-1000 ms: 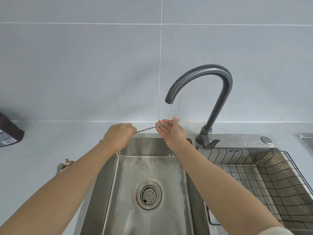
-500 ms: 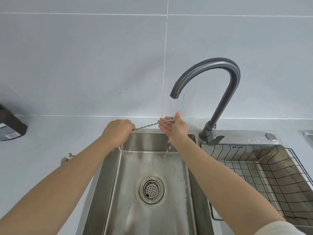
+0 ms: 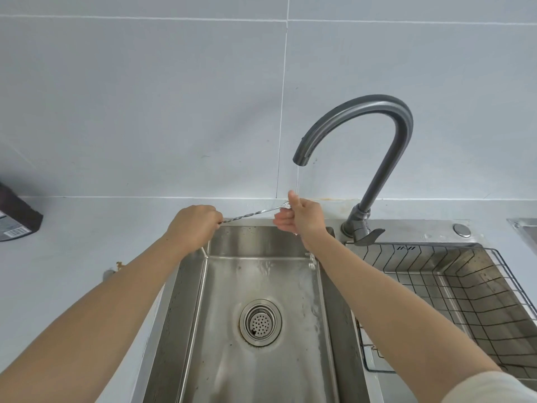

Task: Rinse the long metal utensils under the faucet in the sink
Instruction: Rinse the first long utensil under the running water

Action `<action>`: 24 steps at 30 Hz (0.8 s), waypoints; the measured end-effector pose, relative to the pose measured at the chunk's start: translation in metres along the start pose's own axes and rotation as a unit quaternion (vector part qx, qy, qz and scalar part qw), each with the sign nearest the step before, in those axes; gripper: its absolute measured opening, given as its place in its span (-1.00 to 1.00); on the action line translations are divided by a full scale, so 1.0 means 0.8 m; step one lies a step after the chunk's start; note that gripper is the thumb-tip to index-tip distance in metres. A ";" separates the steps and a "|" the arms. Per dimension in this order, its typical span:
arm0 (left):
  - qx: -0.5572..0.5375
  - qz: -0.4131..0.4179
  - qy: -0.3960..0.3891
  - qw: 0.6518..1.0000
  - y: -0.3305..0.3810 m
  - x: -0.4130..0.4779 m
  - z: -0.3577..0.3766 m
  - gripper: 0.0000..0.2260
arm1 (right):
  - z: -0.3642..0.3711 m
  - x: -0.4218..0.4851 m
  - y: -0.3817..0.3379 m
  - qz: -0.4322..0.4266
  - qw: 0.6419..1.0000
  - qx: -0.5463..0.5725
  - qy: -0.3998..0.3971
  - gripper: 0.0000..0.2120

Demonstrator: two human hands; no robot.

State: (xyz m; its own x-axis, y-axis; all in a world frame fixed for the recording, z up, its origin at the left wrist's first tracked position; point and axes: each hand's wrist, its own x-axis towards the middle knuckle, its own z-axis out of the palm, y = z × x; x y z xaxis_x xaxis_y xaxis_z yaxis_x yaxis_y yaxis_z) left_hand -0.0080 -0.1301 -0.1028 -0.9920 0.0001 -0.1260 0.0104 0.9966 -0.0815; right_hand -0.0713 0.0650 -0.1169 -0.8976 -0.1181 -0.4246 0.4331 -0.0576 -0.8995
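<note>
A long thin twisted metal utensil (image 3: 252,213) stretches across the back of the steel sink (image 3: 261,286). My left hand (image 3: 194,225) is closed around its left end. My right hand (image 3: 302,218) pinches its right end between thumb and fingers, right under the thin stream of water falling from the dark grey gooseneck faucet (image 3: 374,146). The utensil's tips are hidden inside both hands. Water runs down the sink's right side toward the round drain strainer (image 3: 260,322).
A black wire rack (image 3: 453,292) sits in the right basin. The faucet lever (image 3: 369,237) and a round metal button (image 3: 462,229) lie behind it. A dark packet (image 3: 16,219) stands on the grey counter at far left. Tiled wall behind.
My right hand has turned and closed its thumb over the utensil's right end, staying under the stream. The camera has shifted slightly; my left hand keeps its grip.
</note>
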 end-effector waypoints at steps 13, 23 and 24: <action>0.002 0.015 0.040 0.999 0.012 0.003 -0.008 -0.79 | -0.004 0.005 -0.004 0.009 0.984 0.159 0.078 -0.83; -0.015 0.016 0.063 0.998 0.022 0.014 -0.007 -0.82 | 0.003 -0.005 -0.018 0.030 0.949 0.311 0.048 -0.63; -0.019 0.016 0.067 0.997 0.023 0.015 -0.008 -0.82 | 0.003 -0.005 -0.018 0.028 0.954 0.293 0.056 -0.63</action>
State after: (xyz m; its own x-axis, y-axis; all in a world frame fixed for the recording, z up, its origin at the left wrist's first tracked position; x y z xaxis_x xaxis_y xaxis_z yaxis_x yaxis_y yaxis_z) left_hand -0.0205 -0.1113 -0.0993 -0.9992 0.0401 0.0049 0.0398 0.9984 -0.0411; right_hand -0.0739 0.0642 -0.1017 -0.8602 -0.0318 -0.5090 0.4230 -0.6020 -0.6773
